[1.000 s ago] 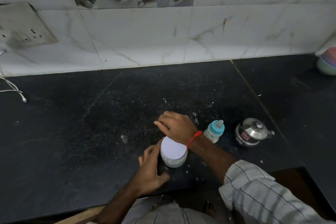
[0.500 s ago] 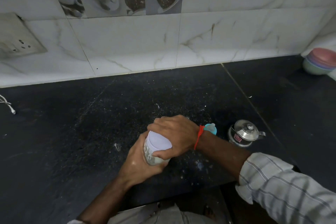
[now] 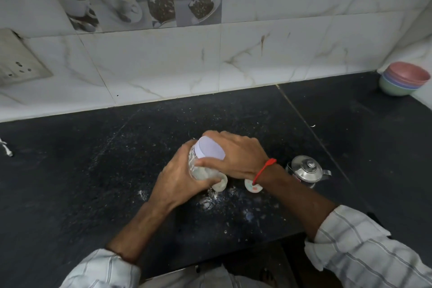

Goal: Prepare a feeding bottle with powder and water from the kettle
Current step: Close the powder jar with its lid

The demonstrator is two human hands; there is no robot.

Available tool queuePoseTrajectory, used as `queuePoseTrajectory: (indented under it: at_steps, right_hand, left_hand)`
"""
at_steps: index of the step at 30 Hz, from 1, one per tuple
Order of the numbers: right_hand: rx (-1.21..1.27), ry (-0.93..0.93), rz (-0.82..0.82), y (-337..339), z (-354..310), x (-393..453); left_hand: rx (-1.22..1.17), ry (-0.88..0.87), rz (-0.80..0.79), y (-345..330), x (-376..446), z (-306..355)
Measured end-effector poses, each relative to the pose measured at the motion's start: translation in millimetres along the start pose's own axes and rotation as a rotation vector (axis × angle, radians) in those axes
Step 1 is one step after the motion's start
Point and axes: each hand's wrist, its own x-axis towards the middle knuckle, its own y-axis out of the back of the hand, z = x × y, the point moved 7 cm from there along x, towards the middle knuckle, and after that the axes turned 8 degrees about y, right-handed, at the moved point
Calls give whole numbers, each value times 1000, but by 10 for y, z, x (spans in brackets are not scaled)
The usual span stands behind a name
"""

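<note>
A clear powder jar (image 3: 201, 171) with a white lid (image 3: 210, 150) is held tilted just above the black counter (image 3: 98, 170). My left hand (image 3: 180, 180) grips the jar's body from the left. Over the top, my right hand (image 3: 240, 156) grips the lid. The feeding bottle (image 3: 253, 187) stands right of the jar, mostly hidden under my right wrist, with only its white lower part showing. A small steel kettle (image 3: 306, 170) with its lid on stands further right. A whitish round piece (image 3: 220, 185) shows under the jar; I cannot tell what it is.
Spilled white powder (image 3: 210, 201) speckles the counter in front of the jar. Stacked coloured bowls (image 3: 402, 79) sit in the far right corner. A wall socket (image 3: 18, 70) and a white cable end (image 3: 7, 150) are at the far left. The tiled wall runs behind.
The jar stood on the counter with my right hand beyond it; now both hands have it lifted and tilted, right hand wrapped over the lid. The bottle's blue cap is now hidden.
</note>
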Motion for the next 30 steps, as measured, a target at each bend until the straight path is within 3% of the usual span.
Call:
queuePoseTrajectory:
  at_steps: [4,7,9,14,17,26,30]
  right_hand:
    - [34,-178,-105,265,552,-277]
    - [-110,-225,-377,179,848,-611]
    - [-143,-213,-477,38,933,-765]
    - [-119,-169,-352,-140,988,-747]
    - [-117,-189,-372,-264,1100,-674]
    - [28,-270,-225,-316,1426,98]
    - [90,-318,-262,-333,1530,288]
  left_hand:
    - [-126,81,45,34,311,-78]
    - [-215,222,134,-43,509,-297]
    - [-247,304,127,-197,628,-415]
    - [-283,342,50,-670,748,-514]
    - [-225,302,44,-825,764,-477]
    - [-180,298,48,-886,796,-439]
    - [-162,301,49,-897,788,-410]
